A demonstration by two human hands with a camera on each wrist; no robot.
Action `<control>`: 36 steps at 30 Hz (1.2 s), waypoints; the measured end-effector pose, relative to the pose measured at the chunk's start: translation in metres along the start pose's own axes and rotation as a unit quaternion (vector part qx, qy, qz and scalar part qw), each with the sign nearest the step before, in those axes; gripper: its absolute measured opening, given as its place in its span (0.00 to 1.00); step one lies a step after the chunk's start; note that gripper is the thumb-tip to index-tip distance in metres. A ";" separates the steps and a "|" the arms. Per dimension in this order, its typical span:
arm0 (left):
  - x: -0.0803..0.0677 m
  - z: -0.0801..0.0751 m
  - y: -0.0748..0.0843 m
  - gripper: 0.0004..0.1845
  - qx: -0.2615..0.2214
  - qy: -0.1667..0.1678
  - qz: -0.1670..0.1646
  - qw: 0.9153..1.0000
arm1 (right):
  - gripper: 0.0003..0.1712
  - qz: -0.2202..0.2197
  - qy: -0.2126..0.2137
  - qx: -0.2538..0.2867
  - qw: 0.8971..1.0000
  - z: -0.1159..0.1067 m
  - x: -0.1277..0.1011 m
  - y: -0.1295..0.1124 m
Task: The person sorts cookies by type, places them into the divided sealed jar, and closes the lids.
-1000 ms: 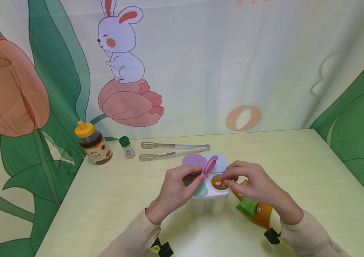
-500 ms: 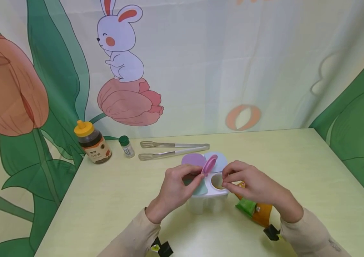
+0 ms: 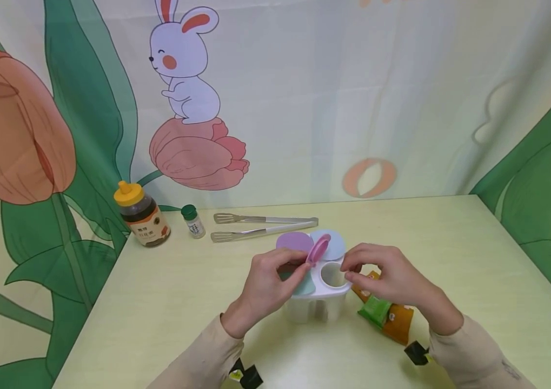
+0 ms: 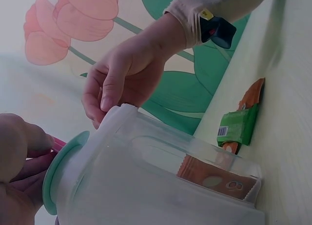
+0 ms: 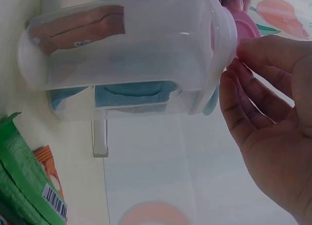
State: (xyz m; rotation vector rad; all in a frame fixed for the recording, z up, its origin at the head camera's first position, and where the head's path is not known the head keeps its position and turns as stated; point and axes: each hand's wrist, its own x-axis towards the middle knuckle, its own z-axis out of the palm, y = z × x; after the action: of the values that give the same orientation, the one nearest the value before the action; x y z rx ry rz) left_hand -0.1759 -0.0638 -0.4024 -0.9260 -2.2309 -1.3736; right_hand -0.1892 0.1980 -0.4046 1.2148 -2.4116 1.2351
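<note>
Pale green tabletop (image 3: 450, 259) backed by a curtain printed with a white rabbit (image 3: 185, 65), tulips and broad leaves.

From the head view: clear four-compartment container (image 3: 316, 302) near the table's front middle, purple, blue and teal lids down, pink lid (image 3: 318, 249) tipped up. Left hand (image 3: 267, 283) at the container's left side, fingertips pinching the pink lid and keeping it raised. Right hand (image 3: 389, 275) at the right rim beside the uncovered round opening (image 3: 333, 274), fingers bent and tips drawn together, seemingly with nothing between them. Orange and green snack packets (image 3: 384, 316) flat on the table just right of the container, partly under the right wrist. At the back left, amber bottle (image 3: 143, 216) with yellow cap and a label too small to read, small green-capped bottle (image 3: 193, 221) beside it, then metal tongs (image 3: 263, 227).

From the left wrist view: container wall (image 4: 161, 186) close up, an orange sachet (image 4: 217, 178) inside with pale print, unreadable. Right hand (image 4: 124, 86) curled at the rim. Green packet (image 4: 239, 127) with a barcode on the table beyond.

From the right wrist view: container (image 5: 131, 59) seen from below, orange sachet (image 5: 78, 27) in one compartment, blue contents in another. Right fingers (image 5: 253, 93) touching the rim by the pink lid (image 5: 243, 25). Barcode on the green packet (image 5: 29, 176), digits illegible.
</note>
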 end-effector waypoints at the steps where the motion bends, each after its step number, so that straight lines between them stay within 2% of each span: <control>1: 0.000 0.000 0.000 0.08 -0.001 0.000 0.001 1.000 | 0.10 0.003 0.002 0.007 1.000 0.000 0.000 0.001; 9: -0.001 0.001 -0.001 0.07 -0.001 0.002 0.006 1.000 | 0.10 0.017 0.019 0.013 1.000 -0.002 -0.005 0.016; 14: 0.000 0.001 -0.001 0.07 -0.001 0.006 0.014 1.000 | 0.10 0.063 0.028 0.003 0.998 -0.002 -0.010 0.025; 18: -0.001 0.002 -0.001 0.06 -0.002 0.009 0.021 1.000 | 0.10 0.095 0.016 -0.014 0.995 -0.002 -0.012 0.028; 26: -0.001 0.001 -0.001 0.07 -0.004 0.008 0.016 1.000 | 0.10 0.105 -0.003 -0.037 0.994 -0.001 -0.017 0.046; 36: 0.000 0.001 0.000 0.07 -0.001 0.006 0.013 1.000 | 0.10 0.148 -0.049 -0.048 0.987 0.003 -0.023 0.070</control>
State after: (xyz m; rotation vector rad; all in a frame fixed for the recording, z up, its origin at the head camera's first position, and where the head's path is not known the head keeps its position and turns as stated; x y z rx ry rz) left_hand -0.1756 -0.0631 -0.4031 -0.9413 -2.2003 -1.3677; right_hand -0.2251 0.2318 -0.4595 0.9343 -2.7673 1.1367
